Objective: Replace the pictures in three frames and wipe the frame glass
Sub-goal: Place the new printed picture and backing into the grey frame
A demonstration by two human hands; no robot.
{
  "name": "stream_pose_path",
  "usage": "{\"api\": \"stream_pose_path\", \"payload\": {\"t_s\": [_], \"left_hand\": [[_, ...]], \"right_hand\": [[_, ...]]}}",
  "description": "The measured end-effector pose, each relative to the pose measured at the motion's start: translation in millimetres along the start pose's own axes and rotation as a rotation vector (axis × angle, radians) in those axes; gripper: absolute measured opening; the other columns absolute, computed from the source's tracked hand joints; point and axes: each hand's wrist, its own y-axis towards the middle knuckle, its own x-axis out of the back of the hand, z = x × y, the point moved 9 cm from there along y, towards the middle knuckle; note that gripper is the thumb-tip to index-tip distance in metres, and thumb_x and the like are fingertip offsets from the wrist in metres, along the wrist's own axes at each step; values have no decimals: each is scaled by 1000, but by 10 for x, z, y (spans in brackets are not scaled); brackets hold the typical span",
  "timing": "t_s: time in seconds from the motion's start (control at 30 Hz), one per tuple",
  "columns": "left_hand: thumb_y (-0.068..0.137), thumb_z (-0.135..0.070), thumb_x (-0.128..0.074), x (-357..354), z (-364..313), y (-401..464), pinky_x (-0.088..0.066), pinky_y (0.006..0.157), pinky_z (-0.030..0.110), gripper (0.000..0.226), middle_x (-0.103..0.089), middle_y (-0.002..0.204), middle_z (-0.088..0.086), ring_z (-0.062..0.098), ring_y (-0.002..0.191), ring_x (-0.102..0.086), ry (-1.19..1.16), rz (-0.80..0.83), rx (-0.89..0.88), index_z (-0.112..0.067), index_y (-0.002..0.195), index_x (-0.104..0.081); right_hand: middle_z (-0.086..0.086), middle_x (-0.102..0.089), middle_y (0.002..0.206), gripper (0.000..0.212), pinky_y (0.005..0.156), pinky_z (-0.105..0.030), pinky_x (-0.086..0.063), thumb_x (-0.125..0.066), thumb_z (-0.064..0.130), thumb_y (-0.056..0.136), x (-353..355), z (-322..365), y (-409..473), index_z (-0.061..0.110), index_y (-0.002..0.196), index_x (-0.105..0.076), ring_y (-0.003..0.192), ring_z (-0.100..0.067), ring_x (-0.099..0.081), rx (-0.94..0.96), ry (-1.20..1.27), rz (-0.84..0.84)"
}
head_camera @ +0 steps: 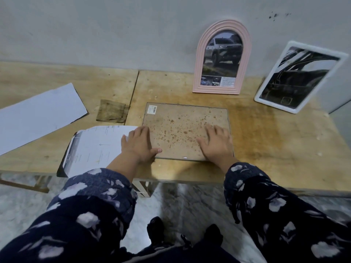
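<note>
We press our left hand (139,144) and right hand (216,143), both flat with fingers spread, well apart on the face-down frame (182,128) lying mid-table (275,139); two filled frames lean against the wall behind.

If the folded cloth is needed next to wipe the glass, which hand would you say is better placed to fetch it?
Probably the left hand. It rests at the left edge of the face-down frame, and the folded cloth lies on that side, just beyond it. The right hand lies flat on the frame's right part and would have to cross over.
</note>
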Motion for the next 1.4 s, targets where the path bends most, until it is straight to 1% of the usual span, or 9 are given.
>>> {"api": "stream_pose_path", "payload": {"t_s": [0.2, 0.3, 0.47, 0.67, 0.9, 1.0, 1.17, 1.27, 1.4], "left_hand": [[92, -65, -33, -2, 182, -56, -26, 105, 50, 68, -33, 140, 13, 34, 132, -28, -190, -63, 256, -15, 138, -40], [92, -70, -20, 25, 219, -31, -24, 106, 52, 74, -38, 142, 14, 37, 132, -29, -394, -71, 344, -17, 137, -46], [71, -91, -9, 295, 341, 91, -17, 115, 49, 99, -46, 144, 11, 34, 138, -28, -975, -105, 360, -25, 122, -63], [92, -70, -5, 914, -45, 95, -8, 118, 51, 80, -48, 143, -5, 10, 140, -31, -1434, -207, 92, -19, 129, -55], [96, -65, -14, 1056, -341, 185, -30, 97, 31, 65, -62, 122, -4, 15, 118, -53, -1332, -264, 6, -27, 114, -63], [96, -65, -17, 952, -373, 244, -41, 90, 37, 55, -63, 95, -8, 13, 90, -58, -1211, -257, 29, -32, 85, -60], [98, -62, -19, 631, -380, 314, -42, 70, 31, 53, -63, 88, -4, 14, 81, -58, -1103, -195, 76, -29, 93, -61], [96, -65, -23, 428, -327, 411, -45, 70, 32, 61, -68, 98, 4, 21, 87, -63, -1090, -161, 120, -22, 103, -66], [84, -78, -25, 250, -244, 524, -44, 97, 49, 70, -64, 113, 12, 34, 103, -58, -1048, -139, 189, -23, 100, -66]], "right_hand": [[-18, -57, 113, 49, 81, -38, -47, -30, 43, 99, 37, -838, -155, 5, 105, -60, 95, -30, -56, -505, 284, 43], [-9, -56, 80, 53, 61, -33, -39, -29, 49, 99, 107, -854, -193, 10, 76, -55, 69, -22, -51, -622, 588, 53], [-8, -71, 99, 76, 92, -44, -49, -16, 71, 90, 434, -898, -149, 19, 93, -70, 94, -25, -64, -577, 933, 5], [-5, -39, 149, 74, 115, -45, -16, -10, 69, 91, 975, -761, 6, 23, 129, -54, 138, -22, -30, -435, 1395, -133], [-1, -63, 112, 64, 76, -28, -44, -11, 60, 97, 1068, -783, 172, 21, 127, -53, 93, -15, -60, -427, 1332, -186], [-2, -64, 111, 74, 86, -33, -40, -11, 70, 90, 883, -845, 196, 22, 121, -58, 99, -18, -58, -524, 1241, -141], [-10, -73, 98, 113, 91, -50, -50, -11, 105, 36, 163, -1277, 472, 30, 99, -67, 86, -34, -70, -627, 1210, -32], [-11, -69, 112, 89, 91, -45, -50, -17, 86, 73, 343, -987, 230, 22, 120, -58, 95, -30, -68, -689, 1152, -43], [-4, -23, 156, 77, 112, -47, -24, -25, 68, 91, 255, -1077, 223, 19, 150, -21, 141, -31, -27, -785, 1003, -106]]}}
